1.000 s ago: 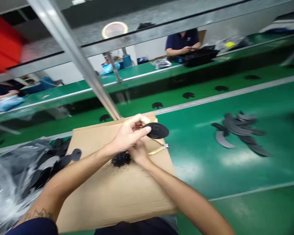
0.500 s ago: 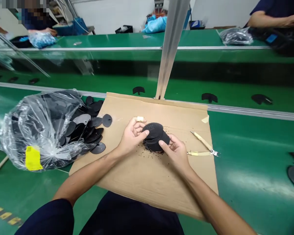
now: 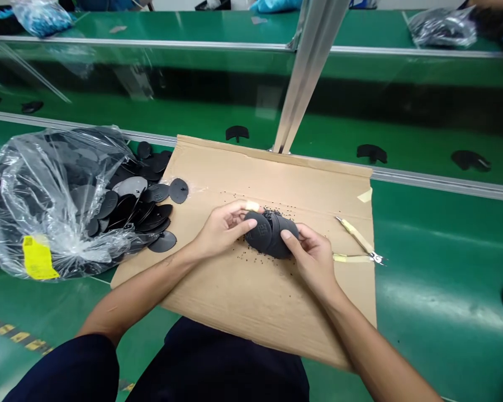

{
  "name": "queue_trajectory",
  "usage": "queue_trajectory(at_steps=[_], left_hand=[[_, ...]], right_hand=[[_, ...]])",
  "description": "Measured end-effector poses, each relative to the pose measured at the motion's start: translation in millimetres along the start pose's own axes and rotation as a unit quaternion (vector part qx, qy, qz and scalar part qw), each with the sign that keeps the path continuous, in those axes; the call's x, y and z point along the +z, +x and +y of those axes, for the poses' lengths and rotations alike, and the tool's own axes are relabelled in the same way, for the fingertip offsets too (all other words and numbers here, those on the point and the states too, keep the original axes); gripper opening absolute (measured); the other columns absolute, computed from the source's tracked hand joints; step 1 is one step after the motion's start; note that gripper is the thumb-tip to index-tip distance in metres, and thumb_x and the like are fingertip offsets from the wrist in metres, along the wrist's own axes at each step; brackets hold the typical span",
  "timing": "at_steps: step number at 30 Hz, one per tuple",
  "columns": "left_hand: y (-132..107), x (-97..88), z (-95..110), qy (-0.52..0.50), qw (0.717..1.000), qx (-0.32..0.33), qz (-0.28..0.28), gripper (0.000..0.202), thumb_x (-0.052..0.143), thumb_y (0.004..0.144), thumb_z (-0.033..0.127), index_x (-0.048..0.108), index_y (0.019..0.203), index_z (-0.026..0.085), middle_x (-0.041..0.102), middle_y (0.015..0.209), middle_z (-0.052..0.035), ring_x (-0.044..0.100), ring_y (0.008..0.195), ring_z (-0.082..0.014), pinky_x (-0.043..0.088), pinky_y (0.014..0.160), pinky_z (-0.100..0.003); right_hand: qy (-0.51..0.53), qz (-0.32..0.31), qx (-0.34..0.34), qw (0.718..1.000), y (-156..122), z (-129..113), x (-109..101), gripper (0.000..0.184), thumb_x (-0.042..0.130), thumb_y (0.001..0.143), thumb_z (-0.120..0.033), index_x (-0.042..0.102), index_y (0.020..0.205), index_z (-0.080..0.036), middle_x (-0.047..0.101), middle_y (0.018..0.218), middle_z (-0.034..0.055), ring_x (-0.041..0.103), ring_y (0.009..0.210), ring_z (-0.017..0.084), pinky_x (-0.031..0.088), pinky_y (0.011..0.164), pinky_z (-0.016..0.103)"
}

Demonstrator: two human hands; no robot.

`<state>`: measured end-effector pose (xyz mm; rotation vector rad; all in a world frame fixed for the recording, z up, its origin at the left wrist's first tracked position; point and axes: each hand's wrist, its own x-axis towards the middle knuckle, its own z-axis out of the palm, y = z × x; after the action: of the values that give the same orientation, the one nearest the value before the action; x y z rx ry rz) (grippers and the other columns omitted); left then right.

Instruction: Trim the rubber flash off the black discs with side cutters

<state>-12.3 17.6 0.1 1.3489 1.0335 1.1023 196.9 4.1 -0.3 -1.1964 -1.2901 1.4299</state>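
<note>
My left hand (image 3: 226,226) pinches a round black plastic disc (image 3: 259,231) with embossed marks, thumb on its face. Yellowish tape wraps one of that hand's fingertips. My right hand (image 3: 312,251) grips a second black piece, a curved fan-shaped plate (image 3: 285,237), thumb on top. The two pieces overlap above the cardboard sheet (image 3: 243,301). Small black crumbs (image 3: 272,212) lie scattered around and beneath them. The fingers behind both pieces are mostly hidden. To the right, side cutters (image 3: 360,240) with pale handles lie spread on the cardboard.
A clear plastic bag (image 3: 58,195) of black discs with a yellow label lies at left, loose discs (image 3: 146,215) spilling out. A metal post (image 3: 308,78) rises behind the cardboard. Several fan-shaped black pieces (image 3: 372,153) rest on the green surface beyond the rail.
My view has tilted downward. The disc and plate have turned from stacked one above the other to side by side, the disc left and the plate right. Both hands keep their hold.
</note>
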Motion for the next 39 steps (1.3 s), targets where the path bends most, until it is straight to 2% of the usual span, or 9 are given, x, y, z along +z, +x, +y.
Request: queue_trajectory(at_steps=[2, 6, 11, 15, 18, 24, 28, 32, 39], left_hand=[[-1.6, 0.4, -1.1, 0.04, 0.999, 0.003, -0.02, 0.032, 0.073, 0.088, 0.039, 0.073, 0.11, 0.016, 0.073, 0.103, -0.0101, 0.066, 0.079, -0.0142, 0.056, 0.066, -0.023], [-4.9, 1.9, -1.7, 0.091, 0.995, 0.03, 0.003, 0.034, 0.078, 0.085, 0.031, 0.071, 0.115, 0.017, 0.073, 0.1, -0.0078, 0.057, 0.069, -0.01, 0.05, 0.059, -0.019], [-8.7, 5.3, -0.6, 0.173, 0.974, 0.145, 0.024, 0.023, 0.073, 0.091, 0.03, 0.074, 0.111, 0.018, 0.066, 0.079, -0.0018, 0.057, 0.068, -0.0104, 0.051, 0.064, -0.02], [-9.8, 5.2, 1.7, 0.237, 0.948, 0.211, 0.04, 0.021, 0.068, 0.095, 0.029, 0.075, 0.113, 0.019, 0.064, 0.076, -0.001, 0.056, 0.069, -0.0117, 0.051, 0.066, -0.023], [-10.1, 4.8, 2.9, 0.25, 0.944, 0.21, 0.052, 0.022, 0.066, 0.096, 0.029, 0.076, 0.113, 0.019, 0.062, 0.073, -0.0006, 0.055, 0.068, -0.0116, 0.049, 0.064, -0.022], [-10.9, 8.7, -1.2, 0.227, 0.958, 0.166, 0.057, 0.023, 0.067, 0.096, 0.031, 0.076, 0.111, 0.017, 0.061, 0.073, -0.0007, 0.057, 0.068, -0.0107, 0.049, 0.064, -0.02], [-11.4, 11.7, -4.3, 0.231, 0.95, 0.201, 0.058, 0.022, 0.068, 0.095, 0.028, 0.076, 0.111, 0.016, 0.061, 0.074, -0.0003, 0.056, 0.069, -0.0103, 0.048, 0.063, -0.02], [-12.4, 14.8, -3.5, 0.241, 0.94, 0.236, 0.049, 0.022, 0.066, 0.097, 0.026, 0.073, 0.115, 0.016, 0.058, 0.072, 0.001, 0.053, 0.067, -0.0097, 0.047, 0.065, -0.021], [-12.4, 16.0, -4.8, 0.217, 0.95, 0.22, 0.038, 0.025, 0.067, 0.097, 0.032, 0.071, 0.116, 0.016, 0.061, 0.083, -0.0018, 0.055, 0.074, -0.0115, 0.048, 0.067, -0.023]], right_hand=[[0.004, -0.014, 0.005, 1.0, -0.8, 0.2, 1.0, 0.04, 0.072, 0.083, -0.063, 0.073, 0.09, -0.023, 0.069, 0.075, 0.0018, 0.063, 0.068, 0.018, 0.055, 0.061, 0.03], [0.002, -0.031, 0.003, 1.0, -1.4, -0.6, 3.1, 0.04, 0.072, 0.083, -0.063, 0.072, 0.085, -0.023, 0.067, 0.074, 0.001, 0.063, 0.068, 0.017, 0.054, 0.059, 0.028], [0.016, -0.038, 0.005, 0.999, -1.4, -1.1, 3.3, 0.041, 0.072, 0.083, -0.064, 0.07, 0.082, -0.022, 0.065, 0.074, 0.0001, 0.059, 0.066, 0.015, 0.053, 0.06, 0.027], [-0.002, -0.024, -0.003, 1.0, -2.6, 0.6, 3.3, 0.041, 0.071, 0.084, -0.063, 0.069, 0.081, -0.022, 0.063, 0.073, 0.0002, 0.058, 0.066, 0.016, 0.052, 0.06, 0.027], [-0.017, -0.023, -0.008, 1.0, -4.6, 2.8, 4.0, 0.038, 0.07, 0.086, -0.06, 0.07, 0.084, -0.022, 0.063, 0.074, -0.0001, 0.057, 0.066, 0.015, 0.05, 0.059, 0.026], [-0.023, -0.03, -0.006, 0.999, -6.3, 5.0, 5.1, 0.039, 0.069, 0.087, -0.06, 0.07, 0.085, -0.021, 0.063, 0.076, 0.0011, 0.056, 0.069, 0.015, 0.048, 0.06, 0.026], [-0.015, -0.032, 0.005, 0.999, -4.9, 6.0, 6.3, 0.042, 0.073, 0.083, -0.06, 0.066, 0.082, -0.019, 0.058, 0.072, -0.0006, 0.052, 0.065, 0.014, 0.045, 0.056, 0.024], [-0.037, -0.023, -0.006, 0.999, -5.5, 6.6, 8.3, 0.038, 0.079, 0.08, -0.054, 0.062, 0.076, -0.019, 0.054, 0.068, -0.0027, 0.048, 0.062, 0.012, 0.043, 0.055, 0.023], [-0.059, -0.011, -0.056, 0.997, -9.9, 3.2, 8.3, 0.029, 0.073, 0.087, -0.047, 0.063, 0.081, -0.02, 0.056, 0.07, -0.0023, 0.049, 0.063, 0.012, 0.042, 0.055, 0.023]])
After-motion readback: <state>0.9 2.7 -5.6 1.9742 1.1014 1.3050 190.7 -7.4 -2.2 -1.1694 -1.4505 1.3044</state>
